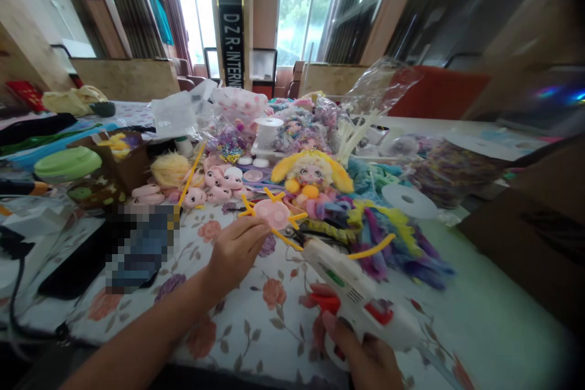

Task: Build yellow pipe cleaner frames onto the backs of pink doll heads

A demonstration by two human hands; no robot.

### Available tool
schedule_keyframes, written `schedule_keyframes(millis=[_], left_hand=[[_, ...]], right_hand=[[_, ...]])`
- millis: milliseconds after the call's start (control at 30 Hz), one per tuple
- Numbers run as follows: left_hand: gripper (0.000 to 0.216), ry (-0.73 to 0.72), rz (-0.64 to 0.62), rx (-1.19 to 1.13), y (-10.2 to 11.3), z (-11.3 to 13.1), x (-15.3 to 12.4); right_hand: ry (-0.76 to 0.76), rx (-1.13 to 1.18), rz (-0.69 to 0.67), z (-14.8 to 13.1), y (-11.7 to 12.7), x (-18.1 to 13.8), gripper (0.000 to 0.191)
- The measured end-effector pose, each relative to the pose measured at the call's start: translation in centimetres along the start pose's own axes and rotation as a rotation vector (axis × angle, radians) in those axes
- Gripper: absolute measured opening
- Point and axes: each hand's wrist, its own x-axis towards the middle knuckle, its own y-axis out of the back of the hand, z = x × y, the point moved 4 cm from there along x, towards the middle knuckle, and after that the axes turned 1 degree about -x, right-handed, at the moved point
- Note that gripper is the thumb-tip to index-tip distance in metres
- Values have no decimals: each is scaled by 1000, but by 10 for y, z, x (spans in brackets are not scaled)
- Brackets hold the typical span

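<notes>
My left hand (pixel 237 251) pinches the edge of a flat pink oval piece (pixel 273 214) with short yellow fuzzy strips around its rim. A longer yellow pipe cleaner (pixel 372 250) reaches out on the right, passing behind the nozzle. In my right hand (pixel 361 347) is a white hot glue gun (pixel 350 283), with fingers wrapped round the handle by the red trigger. Its dark nozzle points up and left, close to the lower right edge of the pink piece; I cannot tell whether they touch. Behind stands a doll (pixel 311 173) with yellow floppy ears.
Pink doll heads (pixel 223 180) and a yellow pipe cleaner (pixel 192 173) lie left of the doll. A green-lidded jar (pixel 68 164) and a pixelated phone-like object (pixel 142 250) are farther left. Multicoloured fluffy strips (pixel 388 237), a white spool (pixel 409 200) and clear plastic (pixel 377 91) are on the right.
</notes>
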Motion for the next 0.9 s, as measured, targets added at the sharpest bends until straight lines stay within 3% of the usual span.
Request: schedule_keyframes(millis=[367, 567, 900], left_hand=[[26, -152, 24, 96, 8, 6, -3], [29, -156, 21, 68, 8, 5, -5], [26, -173, 23, 61, 9, 8, -3]], right_hand=[[48, -164, 67, 2, -12, -6, 38], [27, -244, 76, 6, -13, -5, 46], [114, -297, 99, -2, -16, -3, 46]])
